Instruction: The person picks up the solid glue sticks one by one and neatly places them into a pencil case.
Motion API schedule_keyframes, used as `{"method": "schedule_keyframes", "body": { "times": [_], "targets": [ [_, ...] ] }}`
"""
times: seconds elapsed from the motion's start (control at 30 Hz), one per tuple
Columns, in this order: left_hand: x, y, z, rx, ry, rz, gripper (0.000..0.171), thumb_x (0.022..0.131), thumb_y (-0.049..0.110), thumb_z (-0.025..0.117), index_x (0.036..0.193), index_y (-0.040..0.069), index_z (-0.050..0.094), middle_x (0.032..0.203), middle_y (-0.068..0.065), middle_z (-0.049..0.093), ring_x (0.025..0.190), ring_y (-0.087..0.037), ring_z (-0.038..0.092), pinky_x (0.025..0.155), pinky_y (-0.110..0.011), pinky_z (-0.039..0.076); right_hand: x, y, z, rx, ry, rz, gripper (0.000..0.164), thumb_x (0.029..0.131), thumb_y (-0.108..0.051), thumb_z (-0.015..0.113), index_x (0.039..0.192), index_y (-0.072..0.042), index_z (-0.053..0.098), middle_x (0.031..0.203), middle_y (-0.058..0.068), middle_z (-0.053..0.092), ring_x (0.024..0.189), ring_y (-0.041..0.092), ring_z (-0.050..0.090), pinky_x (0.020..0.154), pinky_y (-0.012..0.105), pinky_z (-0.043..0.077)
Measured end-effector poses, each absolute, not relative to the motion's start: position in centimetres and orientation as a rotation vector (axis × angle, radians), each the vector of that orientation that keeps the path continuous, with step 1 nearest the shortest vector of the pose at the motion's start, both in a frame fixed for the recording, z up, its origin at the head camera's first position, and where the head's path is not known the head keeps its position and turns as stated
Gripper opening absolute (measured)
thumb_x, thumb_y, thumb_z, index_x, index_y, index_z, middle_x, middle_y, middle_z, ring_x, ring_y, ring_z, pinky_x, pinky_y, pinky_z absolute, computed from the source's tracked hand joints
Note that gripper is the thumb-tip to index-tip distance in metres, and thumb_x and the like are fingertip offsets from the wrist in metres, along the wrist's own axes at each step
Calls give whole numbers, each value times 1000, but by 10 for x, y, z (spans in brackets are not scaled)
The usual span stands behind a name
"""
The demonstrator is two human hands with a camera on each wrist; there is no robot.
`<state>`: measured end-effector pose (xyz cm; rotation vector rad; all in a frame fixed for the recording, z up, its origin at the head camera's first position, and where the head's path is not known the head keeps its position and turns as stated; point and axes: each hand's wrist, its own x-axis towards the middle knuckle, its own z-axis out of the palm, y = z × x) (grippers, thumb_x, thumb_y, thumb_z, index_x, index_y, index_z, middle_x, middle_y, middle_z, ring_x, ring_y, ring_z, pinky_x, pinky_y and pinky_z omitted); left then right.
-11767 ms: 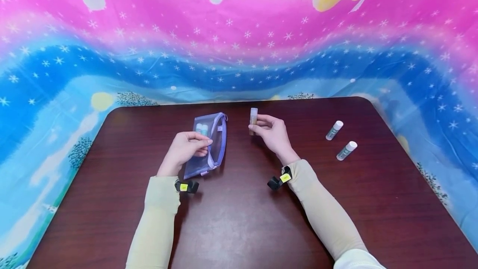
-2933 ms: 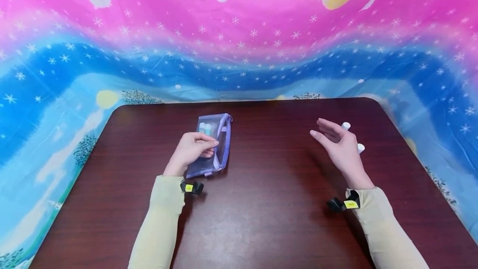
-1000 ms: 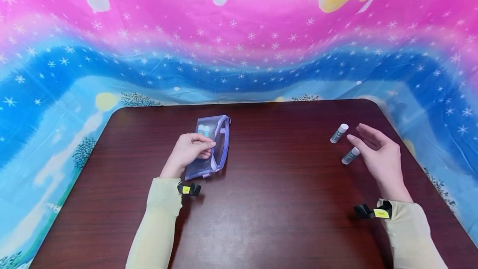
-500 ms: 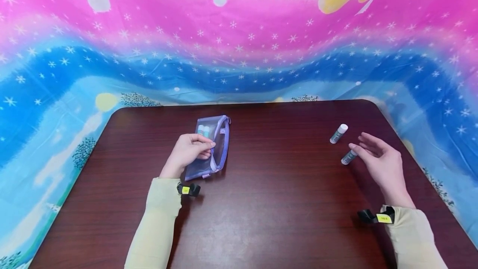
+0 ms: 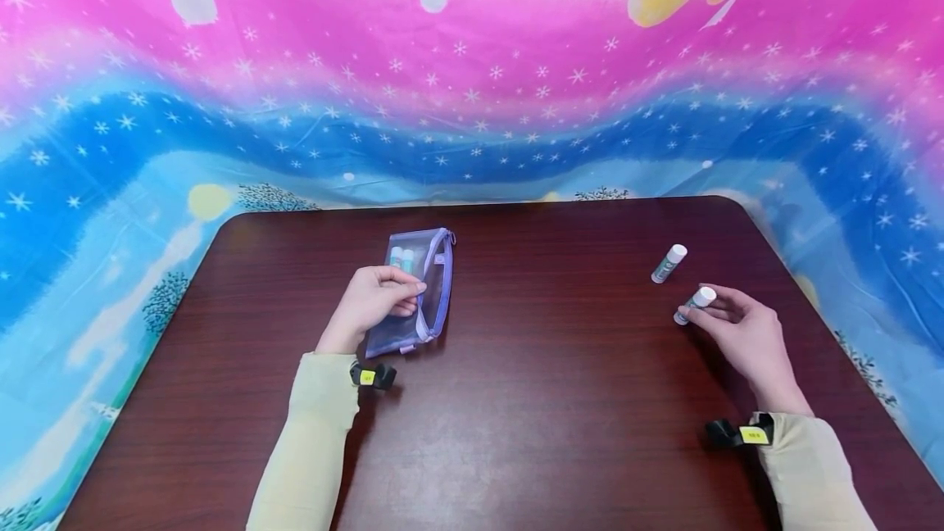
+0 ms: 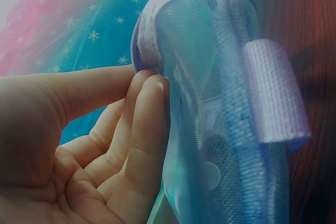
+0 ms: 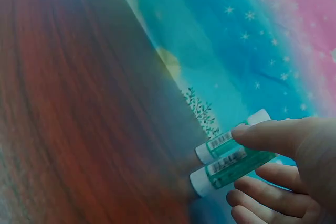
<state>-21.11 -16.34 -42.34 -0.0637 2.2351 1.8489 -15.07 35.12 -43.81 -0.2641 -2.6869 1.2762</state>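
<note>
My left hand (image 5: 379, 301) pinches the edge of a purple mesh zip pouch (image 5: 437, 285) between thumb and fingers, holding its mouth apart. Two white-topped sticks (image 5: 401, 256) show through the mesh; the rest of the contents is hidden. In the left wrist view the fingertips press on the pouch's zip edge (image 6: 149, 51). At the table's right, my right hand (image 5: 748, 338) has its thumb and fingers around the nearer glue stick (image 5: 704, 297), white-capped with a green label. That stick stands on the table. Just behind it stands a second, similar glue stick (image 5: 669, 263).
A dark red-brown wooden table (image 5: 516, 400) bears everything. A pink and blue patterned cloth (image 5: 472, 97) hangs behind and around its edges. Black wrist straps with yellow labels sit on both forearms.
A stick held near the pouch in the oldest frame has left the right hand. That hand has moved right and closed around the nearer standing glue stick. The left hand still holds the pouch.
</note>
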Motion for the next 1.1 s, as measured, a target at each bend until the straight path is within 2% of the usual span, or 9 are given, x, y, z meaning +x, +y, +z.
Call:
{"method": "schedule_keyframes", "body": {
  "times": [0.23,0.37,0.57,1.1],
  "targets": [
    [-210,-164,-424,-68,2223,1862,22,92,9,77,106,-8,74,87,-14,73,69,-16,69,68,-30,62,-149,354,-447,-241,-2776,1183,56,88,-35,83,125,1,63,99,9,75,77,-16,60,72,11,40],
    [-209,-164,-424,-60,2219,1867,24,92,8,77,107,-10,73,86,-14,74,68,-15,69,68,-29,62,-148,354,-449,-237,-2804,1137,52,88,-37,82,121,0,65,102,16,74,76,-16,59,73,17,41],
    [-208,-164,-425,-58,2220,1858,24,92,10,78,107,-9,73,87,-13,73,69,-16,69,68,-29,62,-146,354,-449,-237,-2823,1118,48,90,-37,81,118,0,67,103,17,74,76,-14,58,72,20,43],
    [-208,-164,-424,-57,2233,1855,26,91,10,78,108,-9,73,88,-15,74,69,-16,69,68,-30,62,-148,356,-450,-200,-2790,1116,43,90,-33,80,115,0,67,101,15,73,75,-13,60,70,11,44]
  ]
}}
